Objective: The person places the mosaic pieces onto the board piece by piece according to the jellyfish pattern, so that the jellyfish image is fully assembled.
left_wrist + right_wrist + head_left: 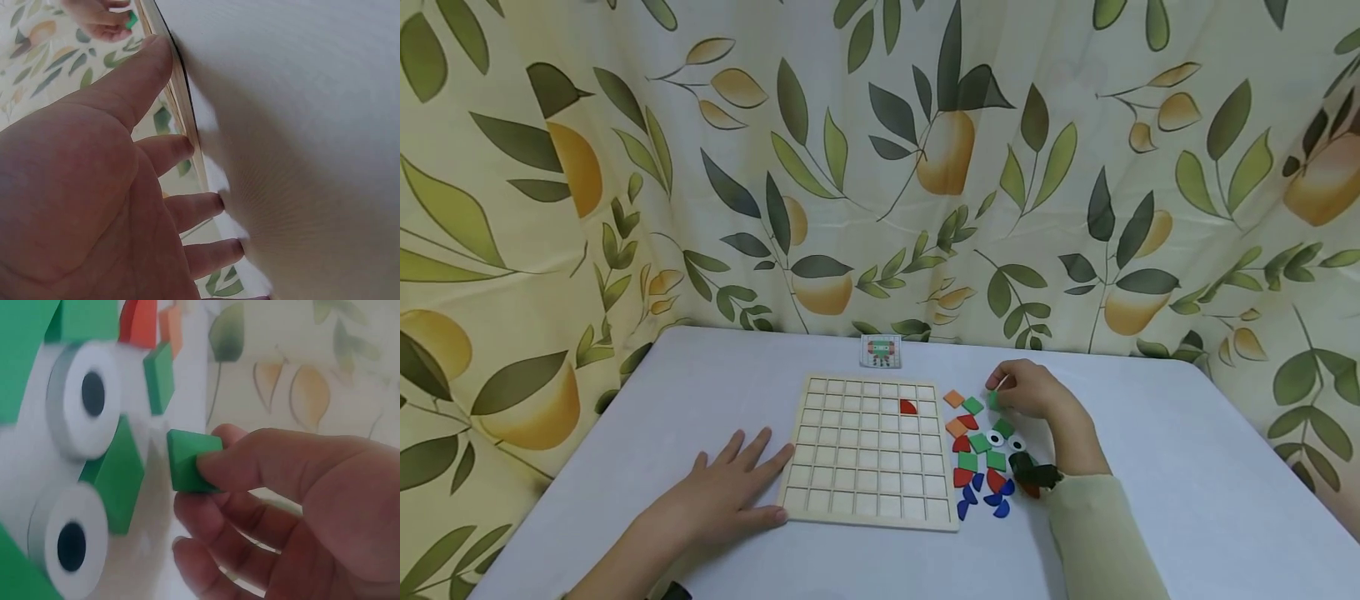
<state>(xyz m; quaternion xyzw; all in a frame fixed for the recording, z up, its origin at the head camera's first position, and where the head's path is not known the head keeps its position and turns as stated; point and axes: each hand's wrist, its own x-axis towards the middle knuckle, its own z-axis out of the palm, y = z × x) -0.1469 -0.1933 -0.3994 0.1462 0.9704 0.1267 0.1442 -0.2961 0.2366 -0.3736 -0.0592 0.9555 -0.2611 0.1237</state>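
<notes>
Your right hand [1030, 390] pinches a green square piece [182, 459] between thumb and fingers, just above the worktop [1187, 450] at the far right of the loose pieces. Your left hand [730, 482] is relaxed and grips nothing: its fingers are spread, with thumb and index finger touching the left edge of the wooden grid board [865, 481] and the other fingertips resting on the worktop.

One red quarter-circle piece [907, 407] sits in a cell near the board's far right corner. Just beside the board's right edge lie the loose pieces: two orange squares [953, 398], several green squares [981, 442], red quarter-circles [962, 477] and, nearest you, blue half-circles [1002, 508]. Two white eye discs [995, 438] with black pupils lie among the green ones, close to your right hand. A black object [1033, 472] at your right wrist covers part of this group.

Beyond the board's far edge, a small picture card [881, 351] lies on the worktop. A curtain [917, 242] printed with leaves and fruit hangs behind.
</notes>
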